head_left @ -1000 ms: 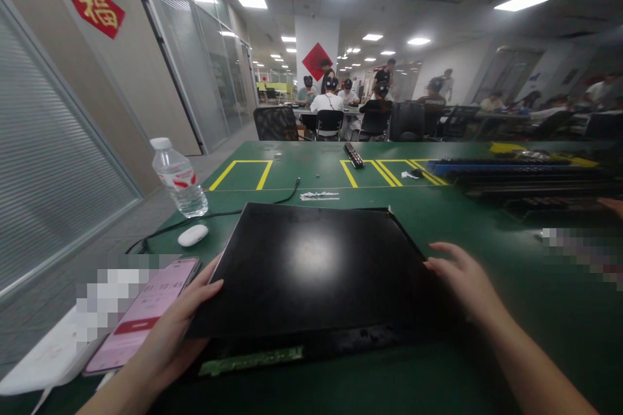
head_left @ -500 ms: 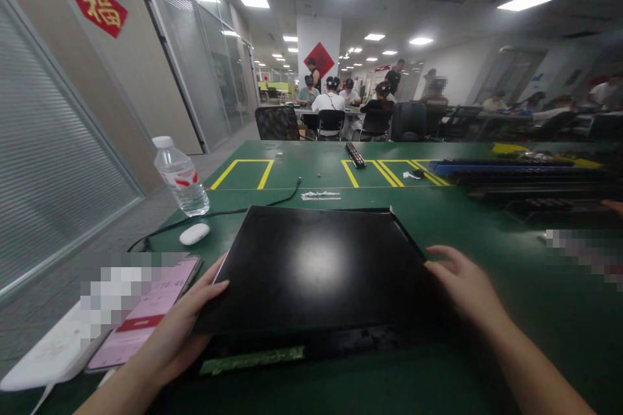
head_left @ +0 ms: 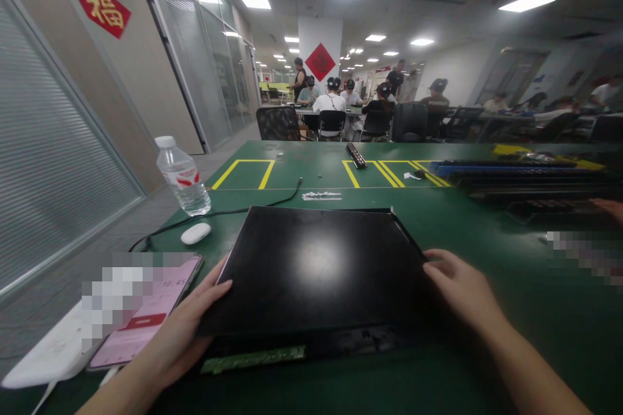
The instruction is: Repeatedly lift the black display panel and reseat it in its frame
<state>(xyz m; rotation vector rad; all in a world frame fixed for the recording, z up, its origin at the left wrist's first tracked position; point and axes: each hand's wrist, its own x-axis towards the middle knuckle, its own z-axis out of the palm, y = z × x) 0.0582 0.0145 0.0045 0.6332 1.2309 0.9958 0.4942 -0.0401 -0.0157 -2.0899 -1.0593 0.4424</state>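
Observation:
A glossy black flat panel [head_left: 311,272], which looks like a display panel, lies in front of me and mirrors a ceiling light. It sits slightly askew over a dark frame [head_left: 409,227], whose rim shows along the far and right edges. My left hand [head_left: 202,311] holds the panel's left edge, thumb on top and fingers underneath. At the right edge, my right hand [head_left: 455,282] pinches the rim between thumb and fingers; whether it grips panel, frame or both is hard to tell. A green strip like a circuit board [head_left: 253,359] shows below the near edge.
Left of the panel are a phone [head_left: 146,318], a white device [head_left: 53,353], a white mouse-like object [head_left: 195,233], a water bottle [head_left: 183,178] and a black cable [head_left: 233,211]. Dark parts [head_left: 525,178] are stacked at right, near another person's hand [head_left: 608,207]. People sit further back.
My right hand's fingers have closed in slightly at the right edge. The panel and my left hand stay almost still. In the background, a standing person has shifted left.

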